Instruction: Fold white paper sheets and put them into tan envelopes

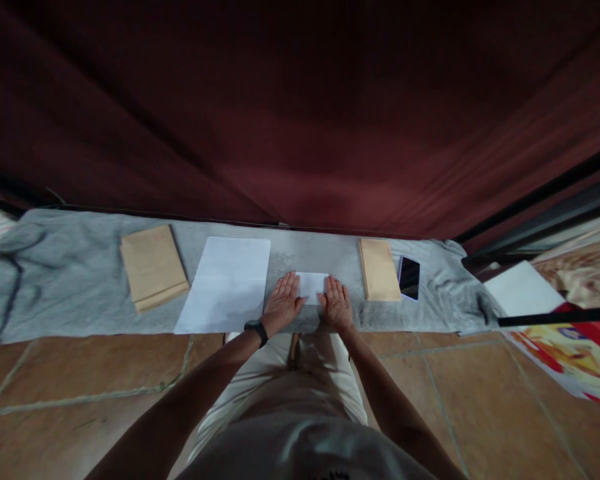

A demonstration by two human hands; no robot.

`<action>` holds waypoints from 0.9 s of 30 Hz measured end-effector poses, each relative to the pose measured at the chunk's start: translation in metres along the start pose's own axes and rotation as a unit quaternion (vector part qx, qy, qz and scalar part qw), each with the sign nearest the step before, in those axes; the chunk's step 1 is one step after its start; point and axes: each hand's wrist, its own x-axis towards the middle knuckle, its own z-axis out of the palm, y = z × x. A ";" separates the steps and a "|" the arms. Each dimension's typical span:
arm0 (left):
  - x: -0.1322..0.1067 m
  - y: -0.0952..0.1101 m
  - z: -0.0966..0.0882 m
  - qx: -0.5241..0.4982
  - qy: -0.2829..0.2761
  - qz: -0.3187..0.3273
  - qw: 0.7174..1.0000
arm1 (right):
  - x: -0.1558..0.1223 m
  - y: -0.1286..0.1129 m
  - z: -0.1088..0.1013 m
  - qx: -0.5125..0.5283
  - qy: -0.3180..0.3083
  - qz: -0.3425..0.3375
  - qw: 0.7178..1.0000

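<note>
A small white folded paper (313, 287) lies flat on the grey cloth in front of me. My left hand (283, 301) rests flat over its left edge, fingers stretched out. On its right edge lies my right hand (337, 303), also flat with the fingers extended. Both thumbs point inward over the paper's lower part. Left of my left hand is a larger stack or sheet of white paper (227, 283). A brown paper stack (381, 270), perhaps envelopes, lies to the right of my right hand.
A wider stack of brown paper (153, 263) sits at the left on the grey cloth (80, 267). Beside the right brown stack lies a phone (409, 277). A dark red curtain-like sheet (300, 133) rises behind the surface. A colourful printed box (575, 347) is at far right.
</note>
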 end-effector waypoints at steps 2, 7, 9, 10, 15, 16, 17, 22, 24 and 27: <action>-0.002 0.000 0.001 0.005 0.000 -0.014 1.000 | -0.002 0.002 0.001 -0.005 0.005 0.007 1.000; -0.006 -0.002 0.005 0.018 0.016 -0.034 0.999 | -0.002 0.007 0.000 0.005 0.010 0.044 0.999; -0.007 -0.002 0.007 0.020 0.021 -0.032 0.999 | 0.002 0.007 -0.003 0.034 0.015 0.080 0.996; -0.007 -0.002 0.007 0.020 0.023 -0.030 0.999 | 0.005 0.007 -0.005 0.054 0.017 0.104 0.993; -0.006 -0.002 0.008 0.013 0.025 -0.030 0.999 | 0.025 0.001 -0.016 0.210 0.003 0.242 0.947; -0.006 -0.003 0.009 0.012 0.024 -0.029 0.999 | 0.028 0.001 -0.018 0.234 0.000 0.260 0.937; -0.006 -0.004 0.009 0.012 0.024 -0.029 0.999 | 0.031 0.001 -0.020 0.251 -0.001 0.272 0.929; -0.009 -0.005 0.006 0.005 0.040 -0.022 0.999 | 0.039 0.005 -0.036 0.327 -0.009 0.281 0.902; -0.010 0.000 -0.001 0.003 0.045 0.004 0.999 | 0.040 0.004 -0.045 0.365 -0.017 0.276 0.889; -0.009 0.017 -0.015 -0.005 0.042 0.054 0.998 | 0.041 -0.005 -0.062 0.409 -0.018 0.267 0.872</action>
